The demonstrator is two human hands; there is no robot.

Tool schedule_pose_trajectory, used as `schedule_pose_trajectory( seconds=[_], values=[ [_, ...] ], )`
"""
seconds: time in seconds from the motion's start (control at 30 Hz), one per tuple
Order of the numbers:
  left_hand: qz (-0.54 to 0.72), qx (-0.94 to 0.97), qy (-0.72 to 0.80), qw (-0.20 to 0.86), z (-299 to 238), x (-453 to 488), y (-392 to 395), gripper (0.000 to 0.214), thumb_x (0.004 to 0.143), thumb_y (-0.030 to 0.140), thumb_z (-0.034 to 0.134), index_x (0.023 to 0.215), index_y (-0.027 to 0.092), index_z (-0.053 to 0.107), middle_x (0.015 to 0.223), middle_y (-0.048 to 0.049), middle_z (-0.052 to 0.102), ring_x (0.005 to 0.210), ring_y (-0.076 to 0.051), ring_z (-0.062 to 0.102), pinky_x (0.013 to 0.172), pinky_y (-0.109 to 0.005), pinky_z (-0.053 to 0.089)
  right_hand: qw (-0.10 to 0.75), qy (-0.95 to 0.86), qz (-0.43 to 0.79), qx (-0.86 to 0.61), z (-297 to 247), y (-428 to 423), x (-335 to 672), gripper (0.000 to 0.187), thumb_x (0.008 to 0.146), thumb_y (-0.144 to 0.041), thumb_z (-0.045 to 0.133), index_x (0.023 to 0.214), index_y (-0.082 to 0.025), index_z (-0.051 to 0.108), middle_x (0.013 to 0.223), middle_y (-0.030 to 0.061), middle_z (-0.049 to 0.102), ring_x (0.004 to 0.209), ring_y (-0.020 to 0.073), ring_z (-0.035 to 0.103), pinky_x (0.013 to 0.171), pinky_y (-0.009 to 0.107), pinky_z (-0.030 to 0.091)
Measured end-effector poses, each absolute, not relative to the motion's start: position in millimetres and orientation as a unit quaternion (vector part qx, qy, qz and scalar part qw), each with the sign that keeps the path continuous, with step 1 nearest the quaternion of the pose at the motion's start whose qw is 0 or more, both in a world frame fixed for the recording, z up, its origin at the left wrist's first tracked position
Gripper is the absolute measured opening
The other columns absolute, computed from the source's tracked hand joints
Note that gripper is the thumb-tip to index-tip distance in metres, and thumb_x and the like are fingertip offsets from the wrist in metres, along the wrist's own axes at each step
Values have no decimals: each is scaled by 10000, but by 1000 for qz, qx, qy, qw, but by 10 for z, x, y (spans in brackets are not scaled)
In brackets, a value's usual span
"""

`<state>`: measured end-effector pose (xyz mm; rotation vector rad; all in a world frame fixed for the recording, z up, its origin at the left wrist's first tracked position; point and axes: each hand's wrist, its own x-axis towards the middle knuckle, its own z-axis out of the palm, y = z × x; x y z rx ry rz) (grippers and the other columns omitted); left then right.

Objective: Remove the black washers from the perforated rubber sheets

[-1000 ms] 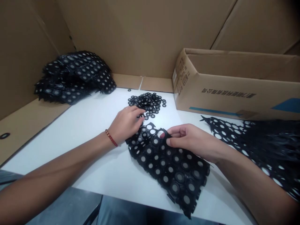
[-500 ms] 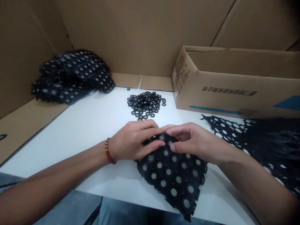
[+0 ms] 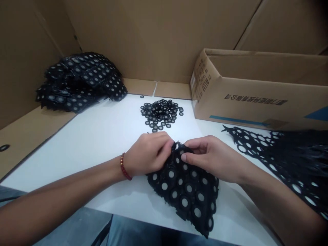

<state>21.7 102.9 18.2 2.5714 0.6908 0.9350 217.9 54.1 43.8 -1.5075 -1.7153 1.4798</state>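
Observation:
A black rubber sheet (image 3: 189, 188) with rows of moulded rings and grey-white centres hangs tilted between my hands, its lower corner over the table's front edge. My left hand (image 3: 153, 150), with a red bead bracelet at the wrist, is closed at the sheet's upper left edge; its thumb and curled fingers pinch there, and whether a single ring is between them is hidden. My right hand (image 3: 211, 155) grips the upper right edge, thumb on top and fingers behind. Between the hands a white gap shows near the sheet's top. Beyond lies a pile of loose black rings (image 3: 161, 112).
A large heap of ringed black sheets (image 3: 84, 82) rests at the back left. An open cardboard box (image 3: 251, 102) stands at the right. Punched black sheet scraps (image 3: 289, 153) lie in front of it. One stray ring (image 3: 4, 147) is at the far left. Cardboard walls enclose the white table (image 3: 102, 136).
My left hand has curled its fingers and thumb in at the sheet's upper edge. A white gap now shows there, and the sheet has shifted and bent slightly. My right hand keeps its grip.

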Motion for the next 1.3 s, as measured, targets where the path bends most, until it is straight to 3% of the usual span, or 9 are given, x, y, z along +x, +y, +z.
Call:
schedule_pose_trajectory(
  seconds=[0.13, 0.23, 0.4, 0.53, 0.67, 0.77, 1.0, 1.17, 1.3],
  values=[
    [352, 780, 432, 286, 196, 157, 1241, 410, 940, 295, 339, 669, 139, 604, 550, -15, 608, 553, -118, 576, 590, -241, 468, 208, -594, 496, -598, 409, 566, 2208, 205, 755, -358, 617, 640, -188, 611, 635, -9, 600, 567, 129, 499, 510, 252, 372],
    [338, 789, 480, 182, 141, 64, 1451, 383, 923, 314, 392, 695, 137, 643, 688, -47, 671, 674, -156, 612, 683, -291, 473, 223, -552, 496, -632, 366, 599, 2252, 200, 703, -400, 675, 728, -204, 645, 619, -2, 609, 533, 131, 485, 490, 256, 346],
    [302, 874, 379, 38, 117, 57, 1439, 268, 903, 283, 456, 940, 140, 680, 968, -90, 683, 876, -201, 616, 791, -347, 483, 219, -531, 499, -649, 317, 630, 2286, 279, 675, -460, 703, 640, -201, 604, 589, -20, 571, 531, 110, 453, 500, 242, 314],
    [392, 886, 237, 69, 268, 173, 1129, 198, 892, 208, 478, 932, 131, 655, 947, -88, 675, 885, -167, 610, 805, -306, 499, 233, -540, 499, -637, 353, 611, 2273, 316, 682, -485, 694, 622, -186, 613, 577, -21, 553, 537, 105, 449, 496, 239, 313],
    [329, 921, 192, 86, 333, 201, 993, 231, 847, 291, 568, 974, 113, 639, 902, -93, 673, 817, -178, 607, 741, -313, 509, 269, -564, 549, -555, 431, 583, 2253, 195, 728, -369, 680, 800, -188, 685, 737, 3, 650, 673, 136, 554, 595, 244, 399],
    [308, 925, 185, 123, 296, 168, 1024, 249, 843, 300, 580, 991, 110, 640, 857, -82, 677, 767, -166, 602, 701, -300, 504, 276, -594, 562, -505, 458, 572, 2240, 175, 749, -258, 652, 906, -205, 712, 830, 8, 680, 793, 162, 593, 686, 259, 438],
    [341, 867, 224, 286, 274, 205, 962, 216, 883, 216, 510, 732, 133, 640, 650, -11, 617, 593, -93, 529, 586, -224, 431, 286, -632, 505, -513, 434, 522, 2172, 122, 786, -288, 625, 803, -213, 719, 780, -15, 675, 749, 142, 568, 684, 241, 447],
    [314, 745, 370, 458, 313, 241, 1024, 399, 874, 306, 479, 509, 147, 466, 494, 25, 454, 484, -83, 401, 472, -219, 347, 251, -622, 467, -575, 475, 525, 2143, 239, 791, -391, 607, 690, -180, 657, 635, -8, 593, 574, 117, 481, 507, 238, 365],
    [330, 701, 439, 456, 313, 242, 1137, 375, 836, 351, 526, 524, 143, 546, 516, 7, 542, 510, -98, 457, 502, -220, 379, 232, -602, 469, -604, 427, 566, 2175, 293, 789, -436, 590, 645, -181, 600, 607, -13, 553, 545, 111, 446, 480, 237, 323]
  ],
)
